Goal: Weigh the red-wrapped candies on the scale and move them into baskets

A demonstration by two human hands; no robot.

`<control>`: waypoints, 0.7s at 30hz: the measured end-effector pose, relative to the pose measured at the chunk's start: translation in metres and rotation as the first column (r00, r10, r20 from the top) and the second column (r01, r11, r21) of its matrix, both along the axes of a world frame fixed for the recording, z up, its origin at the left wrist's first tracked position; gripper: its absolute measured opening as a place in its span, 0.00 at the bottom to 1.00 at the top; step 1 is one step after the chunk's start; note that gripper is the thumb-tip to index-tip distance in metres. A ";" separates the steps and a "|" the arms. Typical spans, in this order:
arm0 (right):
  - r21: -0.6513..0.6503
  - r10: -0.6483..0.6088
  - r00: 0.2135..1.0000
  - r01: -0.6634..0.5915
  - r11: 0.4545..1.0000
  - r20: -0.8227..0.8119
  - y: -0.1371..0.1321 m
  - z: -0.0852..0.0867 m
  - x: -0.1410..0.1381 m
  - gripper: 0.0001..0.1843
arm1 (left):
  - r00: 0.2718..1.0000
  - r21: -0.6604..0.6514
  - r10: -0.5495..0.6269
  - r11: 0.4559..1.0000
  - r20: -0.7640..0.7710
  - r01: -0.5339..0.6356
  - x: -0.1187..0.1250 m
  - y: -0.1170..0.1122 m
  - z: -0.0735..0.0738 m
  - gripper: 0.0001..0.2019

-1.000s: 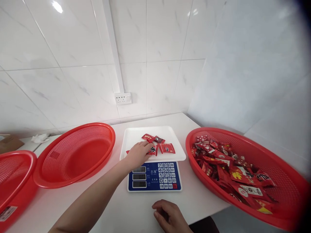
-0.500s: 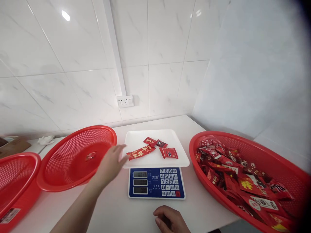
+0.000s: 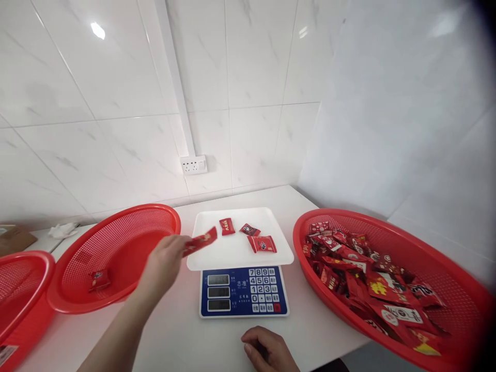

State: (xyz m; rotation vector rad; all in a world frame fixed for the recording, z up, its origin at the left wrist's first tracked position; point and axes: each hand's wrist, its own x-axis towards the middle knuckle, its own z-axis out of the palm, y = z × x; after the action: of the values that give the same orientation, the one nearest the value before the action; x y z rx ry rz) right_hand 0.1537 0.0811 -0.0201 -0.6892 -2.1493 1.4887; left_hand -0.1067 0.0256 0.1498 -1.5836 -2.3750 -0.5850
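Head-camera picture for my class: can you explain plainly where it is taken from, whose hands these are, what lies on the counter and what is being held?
The camera sits on a person's head, looking down at their own bare hands. The left hand holds a long red sweet wrapper between a white weighing tray and a red plastic mesh basket. That basket has one red packet in it. Three small red packets lie on the tray, which sits on a blue digital scale. The right hand rests curled on the white counter. A second red basket at right is full of packets.
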 end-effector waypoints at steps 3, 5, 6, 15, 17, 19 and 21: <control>-0.012 0.037 0.999 -0.037 0.999 0.021 0.002 0.000 0.000 0.20 | 0.956 0.165 0.286 0.948 -0.069 -0.272 -0.026 -0.033 0.020 0.15; -0.014 0.051 0.998 -0.051 0.999 0.035 0.002 0.000 0.000 0.20 | 0.906 0.161 0.404 0.909 -0.128 -0.384 -0.038 -0.043 0.027 0.16; -0.014 0.050 0.998 -0.049 0.999 0.036 0.002 0.000 0.000 0.20 | 0.895 0.136 0.413 0.909 -0.171 -0.394 -0.041 -0.042 0.028 0.16; 0.029 -0.010 1.000 0.010 1.000 -0.008 -0.001 -0.002 -0.003 0.20 | 0.988 -0.106 -0.115 0.986 0.104 0.126 0.006 0.089 -0.021 0.15; 0.047 -0.022 1.000 0.022 0.999 0.002 -0.002 -0.002 -0.002 0.20 | 0.986 -0.114 -0.123 0.984 0.113 0.136 0.014 0.117 -0.028 0.14; 0.063 -0.034 0.999 0.033 0.997 0.005 -0.003 -0.001 -0.001 0.19 | 0.984 -0.134 -0.134 0.980 0.121 0.149 0.018 0.135 -0.032 0.13; 0.076 -0.034 0.999 0.034 0.997 0.004 -0.003 0.001 0.000 0.17 | 0.979 -0.154 -0.162 0.972 0.123 0.180 0.019 0.143 -0.034 0.10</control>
State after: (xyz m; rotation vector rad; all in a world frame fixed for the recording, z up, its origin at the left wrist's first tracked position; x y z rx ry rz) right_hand 0.1536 0.0776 -0.0189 -0.7003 -2.1754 1.3814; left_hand -0.0875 0.1690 0.1158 -1.8886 -2.4367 -0.5339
